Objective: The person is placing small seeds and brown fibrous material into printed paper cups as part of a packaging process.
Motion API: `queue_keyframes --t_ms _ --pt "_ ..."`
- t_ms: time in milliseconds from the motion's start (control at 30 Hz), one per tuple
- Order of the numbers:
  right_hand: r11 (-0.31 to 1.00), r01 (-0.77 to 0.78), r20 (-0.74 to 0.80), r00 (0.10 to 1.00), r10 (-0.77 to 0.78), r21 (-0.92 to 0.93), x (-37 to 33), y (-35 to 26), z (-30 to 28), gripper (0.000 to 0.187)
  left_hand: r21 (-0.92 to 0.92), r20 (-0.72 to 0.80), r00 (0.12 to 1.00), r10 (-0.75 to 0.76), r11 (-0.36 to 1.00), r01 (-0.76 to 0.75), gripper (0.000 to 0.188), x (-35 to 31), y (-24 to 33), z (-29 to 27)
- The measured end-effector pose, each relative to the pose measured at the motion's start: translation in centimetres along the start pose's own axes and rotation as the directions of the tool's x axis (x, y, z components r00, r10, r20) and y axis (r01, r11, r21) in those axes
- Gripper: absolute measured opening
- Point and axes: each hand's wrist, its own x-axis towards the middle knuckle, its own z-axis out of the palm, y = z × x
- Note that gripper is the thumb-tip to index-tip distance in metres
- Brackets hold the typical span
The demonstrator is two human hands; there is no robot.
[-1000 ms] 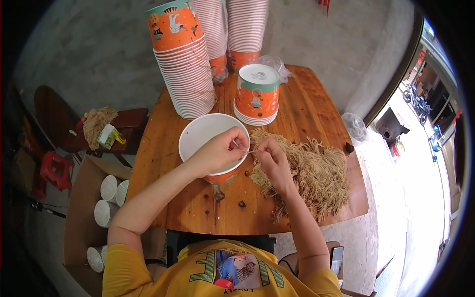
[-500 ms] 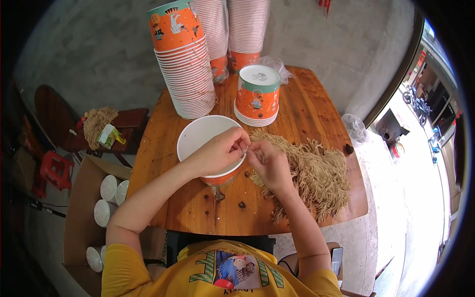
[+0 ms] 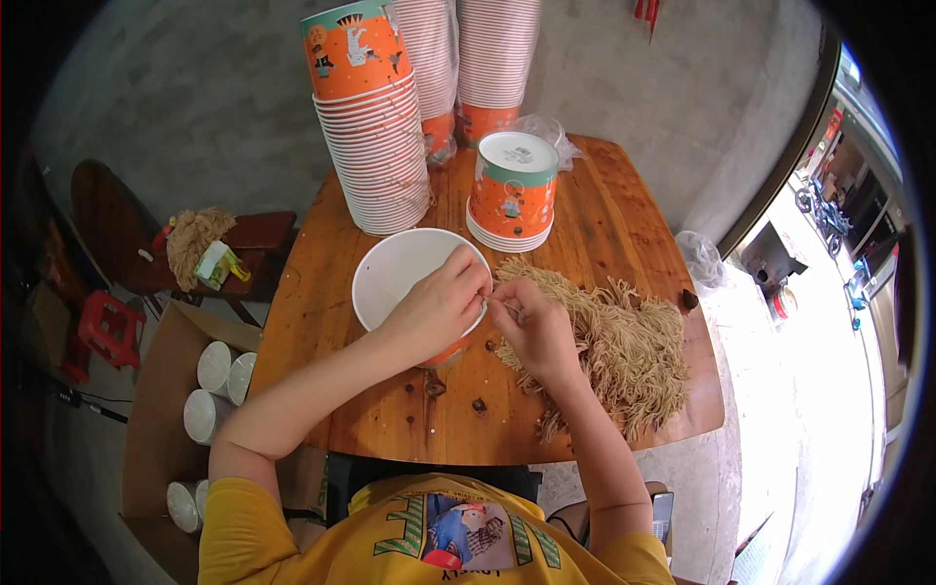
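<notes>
A white-lined orange paper bucket (image 3: 382, 268) stands upright on the table in front of me. Across its right rim reaches my left hand (image 3: 447, 304), fingers bent closed at the rim. Close beside it, my right hand (image 3: 538, 331) is closed in a pinch. A short bit of pale cord (image 3: 486, 304) shows between the fingertips of both hands, at the bucket's edge; the rest is hidden by the fingers. Just right of the bucket lies a heap of tan cords (image 3: 629, 351), partly under my right hand.
Behind the bucket rises a tall stack of nested buckets (image 3: 375, 146), with wrapped stacks (image 3: 497, 58) farther back. A short upside-down stack (image 3: 514, 200) stands right of them. On the floor at left, a cardboard box (image 3: 161, 390) holds white-topped containers; a red stool (image 3: 107, 327) stands beyond it.
My left hand has turned over slightly, its back now covering more of the bucket's rim. The right hand keeps nearly the same place. The whole view has shifted a little.
</notes>
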Motion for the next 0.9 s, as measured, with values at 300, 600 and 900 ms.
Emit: queue_keyframes --t_ms 300,600,900 --pt "1.0 -0.014 0.006 1.0 0.015 -0.003 -0.1 -0.4 0.2 0.014 -0.167 -0.01 0.979 -0.203 0.966 0.199 0.011 -0.3 0.4 0.2" --pt "0.968 -0.117 0.042 0.993 0.111 0.223 -0.2 0.1 0.8 0.012 -0.4 0.121 0.927 -0.356 0.837 0.373 0.011 -0.2 0.0 0.2" --pt "0.848 -0.201 0.116 0.979 0.166 0.49 -0.2 1.5 1.5 0.008 -0.605 0.232 0.881 -0.413 0.648 0.463 0.014 0.0 -1.0 0.5"
